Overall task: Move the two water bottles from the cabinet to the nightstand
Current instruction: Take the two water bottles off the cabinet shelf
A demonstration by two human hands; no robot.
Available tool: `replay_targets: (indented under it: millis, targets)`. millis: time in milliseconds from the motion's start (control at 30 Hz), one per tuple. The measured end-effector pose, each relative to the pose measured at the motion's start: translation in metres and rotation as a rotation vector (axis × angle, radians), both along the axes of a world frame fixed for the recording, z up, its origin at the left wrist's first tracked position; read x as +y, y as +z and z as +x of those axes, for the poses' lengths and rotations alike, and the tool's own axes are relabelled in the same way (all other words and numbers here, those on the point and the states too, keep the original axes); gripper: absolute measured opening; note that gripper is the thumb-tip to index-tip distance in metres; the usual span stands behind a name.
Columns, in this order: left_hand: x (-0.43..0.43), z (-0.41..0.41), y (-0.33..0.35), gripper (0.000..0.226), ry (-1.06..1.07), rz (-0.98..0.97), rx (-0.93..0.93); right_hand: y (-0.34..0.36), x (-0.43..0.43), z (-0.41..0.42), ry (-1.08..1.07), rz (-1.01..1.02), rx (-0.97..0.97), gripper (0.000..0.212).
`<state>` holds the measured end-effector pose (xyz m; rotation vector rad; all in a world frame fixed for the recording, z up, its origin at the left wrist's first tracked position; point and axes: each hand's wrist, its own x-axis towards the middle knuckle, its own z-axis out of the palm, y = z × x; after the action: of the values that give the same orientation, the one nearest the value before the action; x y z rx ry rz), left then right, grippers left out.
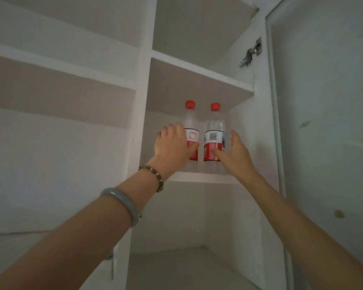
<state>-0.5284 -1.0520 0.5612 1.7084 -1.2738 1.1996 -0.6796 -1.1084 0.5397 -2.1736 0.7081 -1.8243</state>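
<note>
Two clear water bottles with red caps and red-and-white labels stand upright side by side on a white cabinet shelf (199, 177). My left hand (172, 145) reaches up to the left bottle (190, 120); its fingers are spread along the bottle's left side and the thumb lies across the label. My right hand (236, 152) is at the right bottle (215, 130), with the thumb across the red part of the label and the fingers raised along the bottle's right side. Neither bottle is lifted. The nightstand is out of view.
The cabinet has several white compartments above, below and to the left of the bottles. Its door (323, 122) stands swung out on the right, hung on a metal hinge (252, 53). My left wrist wears a bead bracelet (153, 174) and a grey bangle (122, 204).
</note>
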Motion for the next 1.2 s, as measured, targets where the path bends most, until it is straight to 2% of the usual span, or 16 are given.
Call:
replay_targets:
  millis: [200, 367, 467, 500, 600, 733, 867, 1033, 1200]
  targets:
    - [-0.029, 0.007, 0.018, 0.068, -0.212, 0.062, 0.364, 0.017, -0.036, 0.016, 0.11, 0.068, -0.046, 0.049]
    - [-0.047, 0.013, 0.018, 0.076, -0.245, 0.17, 0.514, 0.021, -0.052, 0.023, 0.225, 0.236, -0.038, 0.061]
    - [-0.05, 0.013, 0.014, 0.071, -0.278, 0.207, 0.605, 0.025, -0.06, 0.024, 0.215, 0.316, 0.003, 0.044]
    - [-0.05, 0.014, 0.014, 0.072, -0.286, 0.208, 0.62, 0.025, -0.061, 0.024, 0.21, 0.323, 0.017, 0.036]
    - [-0.051, 0.016, 0.014, 0.071, -0.31, 0.196, 0.635, 0.026, -0.062, 0.023, 0.188, 0.342, 0.023, 0.033]
    - [-0.048, 0.015, 0.016, 0.064, -0.297, 0.155, 0.605, 0.026, -0.058, 0.023, 0.118, 0.347, -0.033, 0.054]
    - [-0.023, 0.014, 0.04, 0.062, -0.402, 0.059, 0.552, 0.032, -0.047, 0.014, 0.134, 0.33, -0.147, 0.052]
    - [0.035, -0.002, 0.047, 0.043, -0.451, 0.241, 0.55, 0.049, -0.021, -0.006, 0.261, 0.321, -0.203, 0.056]
    - [0.072, -0.014, 0.025, 0.037, -0.414, 0.286, 0.559, 0.043, 0.012, -0.014, 0.31, 0.307, -0.1, 0.066]
